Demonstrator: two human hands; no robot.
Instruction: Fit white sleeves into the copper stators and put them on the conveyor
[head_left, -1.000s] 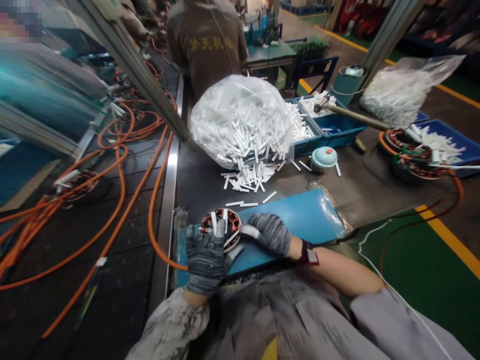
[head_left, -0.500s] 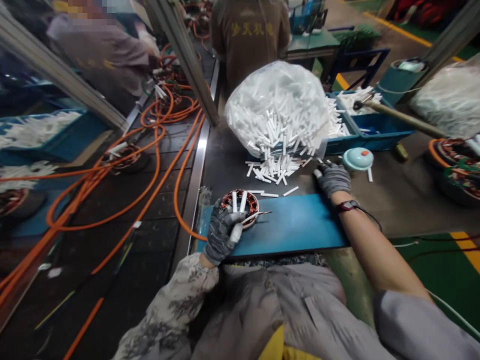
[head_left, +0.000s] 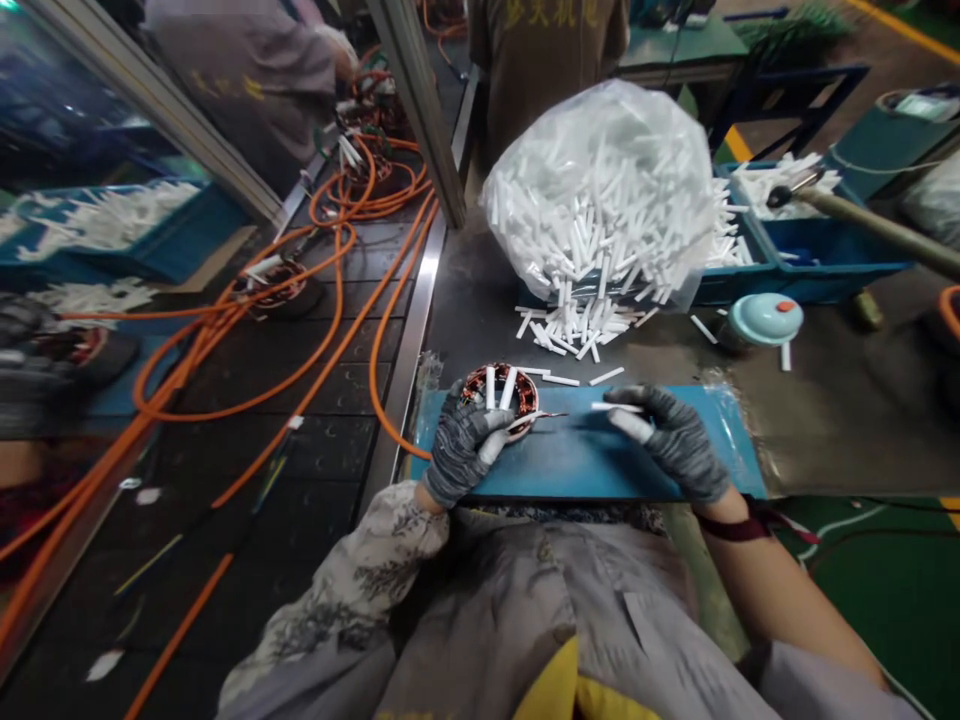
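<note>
Showing yellow Chinese characters (head_left: 566,14) in a single row on a co-worker's brown shirt (head_left: 551,65), top centre, running close under the upper edge of the view. Reading 天机 for the middle two; leaving the outer ones uncalled, looking too soft to be sure. Also spotting yellow lettering (head_left: 234,92) on another co-worker's grey shirt (head_left: 255,130), upper left, blurring too much for reading, so marking as illegible.
</note>
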